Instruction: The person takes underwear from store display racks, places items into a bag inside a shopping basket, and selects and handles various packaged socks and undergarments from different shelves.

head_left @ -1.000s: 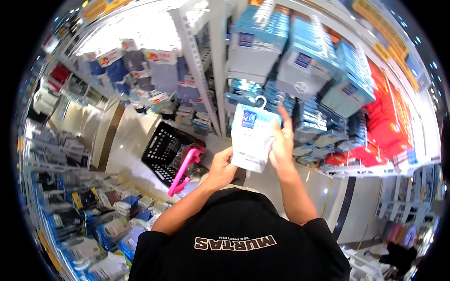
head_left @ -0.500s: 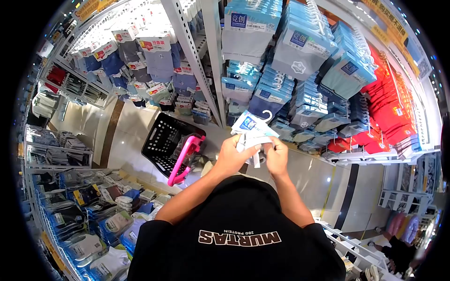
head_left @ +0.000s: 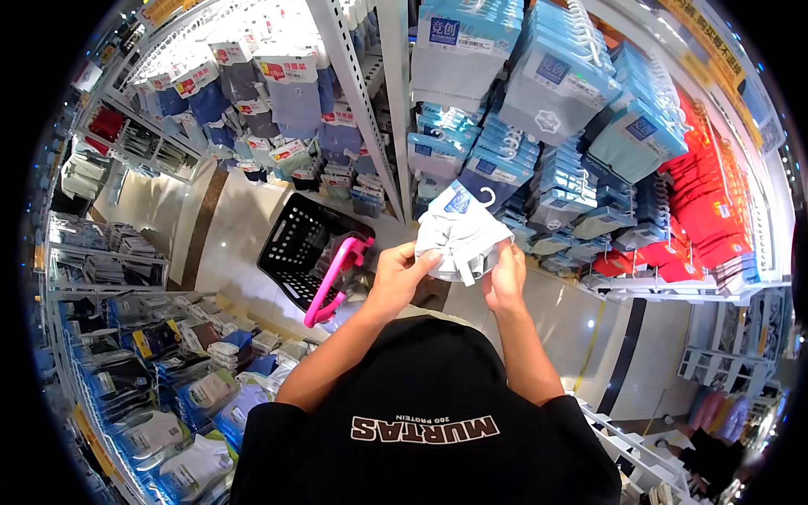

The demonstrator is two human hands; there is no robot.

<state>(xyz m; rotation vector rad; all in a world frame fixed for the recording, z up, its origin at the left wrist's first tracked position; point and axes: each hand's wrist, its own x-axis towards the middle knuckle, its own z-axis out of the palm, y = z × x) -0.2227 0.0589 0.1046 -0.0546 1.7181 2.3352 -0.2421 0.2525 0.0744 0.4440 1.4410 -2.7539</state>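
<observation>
Pale grey underwear on a white hanger with a blue-and-white card is stretched between my two hands in front of my chest. My left hand grips its left edge, thumb on top. On the other edge, my right hand has its fingers closed round the fabric. The hanger's hook points up past the card, and a narrow strip of fabric hangs below the middle. Just beyond are hanging packs with similar blue cards.
A black shopping basket with a pink handle stands on the floor to the left. Red packs hang at the right. Packed socks fill the lower-left shelf. Another person is at the lower right.
The underwear has been spread wider and shows more fabric. My hands have moved apart, the right one slightly outward. The camera view has shifted a little.
</observation>
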